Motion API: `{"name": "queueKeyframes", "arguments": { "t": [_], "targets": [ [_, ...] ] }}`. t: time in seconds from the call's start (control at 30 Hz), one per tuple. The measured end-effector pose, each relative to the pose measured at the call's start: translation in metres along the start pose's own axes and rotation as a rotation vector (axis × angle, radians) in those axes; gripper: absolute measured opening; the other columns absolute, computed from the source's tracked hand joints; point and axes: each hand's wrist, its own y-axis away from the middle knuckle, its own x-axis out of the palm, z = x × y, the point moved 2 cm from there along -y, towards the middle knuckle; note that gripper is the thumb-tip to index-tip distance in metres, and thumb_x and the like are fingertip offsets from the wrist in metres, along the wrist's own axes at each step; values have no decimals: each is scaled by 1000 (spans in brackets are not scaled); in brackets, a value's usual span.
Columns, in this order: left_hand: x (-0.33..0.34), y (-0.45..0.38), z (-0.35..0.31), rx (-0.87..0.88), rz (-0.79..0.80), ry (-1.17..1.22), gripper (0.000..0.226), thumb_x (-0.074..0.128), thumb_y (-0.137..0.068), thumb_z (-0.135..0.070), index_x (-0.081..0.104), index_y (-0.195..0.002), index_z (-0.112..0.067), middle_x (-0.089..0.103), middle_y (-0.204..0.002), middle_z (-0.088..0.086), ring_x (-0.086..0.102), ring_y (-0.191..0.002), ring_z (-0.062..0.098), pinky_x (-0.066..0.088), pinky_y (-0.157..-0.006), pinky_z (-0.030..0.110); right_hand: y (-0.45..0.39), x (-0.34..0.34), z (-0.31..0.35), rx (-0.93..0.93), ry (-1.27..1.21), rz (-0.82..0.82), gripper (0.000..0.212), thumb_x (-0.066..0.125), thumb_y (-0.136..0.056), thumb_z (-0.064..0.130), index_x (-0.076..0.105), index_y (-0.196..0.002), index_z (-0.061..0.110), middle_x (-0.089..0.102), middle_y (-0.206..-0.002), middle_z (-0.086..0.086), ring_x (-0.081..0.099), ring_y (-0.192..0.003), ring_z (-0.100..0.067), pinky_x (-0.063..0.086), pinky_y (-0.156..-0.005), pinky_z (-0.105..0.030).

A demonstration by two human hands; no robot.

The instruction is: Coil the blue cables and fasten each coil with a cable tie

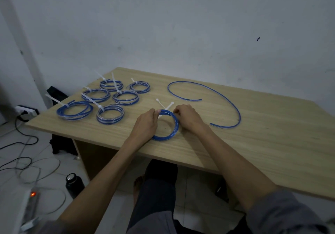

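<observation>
Head view: the left hand and right hand each hold a closed grip on the blue coil, flat on the table. Just beyond the grip, the cable tie crosses. Thread tail through head; pull snug, keeping turns stacked.

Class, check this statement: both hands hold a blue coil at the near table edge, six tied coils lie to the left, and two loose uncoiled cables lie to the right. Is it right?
Not quite. The head view shows only one loose cable on the right, not two. The rest holds: the left hand and right hand hold the blue coil, and six tied coils lie to the left.
</observation>
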Motion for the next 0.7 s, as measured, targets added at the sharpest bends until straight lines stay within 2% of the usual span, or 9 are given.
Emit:
{"name": "queueKeyframes", "arguments": {
  "t": [0.17,0.27,0.37,0.53,0.7],
  "targets": [
    [1,-1,0,-2,-13,-3,44,31,-108,-42,55,-85,-14,57,-72,2,54,-69,17,42,-63,37,6,-4,-5,39,44,-26,19,50,-98,16,68,-101,12,67,-104,-4,62,-91,-23,54,-81,-43],
    [3,-3,2,-1,-16,-15,45,31,-107,-43,55,-85,-13,58,-72,3,55,-68,19,45,-64,38,7,-11,-8,79,-116,-90,19,50,-98,17,68,-102,12,68,-101,-1,63,-91,-19,54,-82,-40],
    [6,-4,2,-15,-14,-24,46,31,-107,-44,57,-86,-13,59,-73,3,57,-70,20,48,-69,41,4,-21,-11,110,-253,-56,16,54,-97,17,70,-98,12,72,-91,-1,67,-86,-15,55,-80,-34],
    [7,-8,2,-36,-36,-24,47,30,-107,-44,58,-87,-13,60,-74,3,58,-72,21,47,-69,40,2,-31,-13,146,-383,-39,18,55,-95,11,73,-96,7,73,-84,-2,63,-74,0,43,-62,-17],
    [10,-11,2,-38,-45,-56,45,30,-108,-43,58,-86,-14,59,-73,1,57,-72,20,47,-68,39,0,-32,-18,182,-350,-217,18,56,-96,15,73,-100,12,73,-93,-3,66,-87,-19,51,-78,-32]
  ]
}}
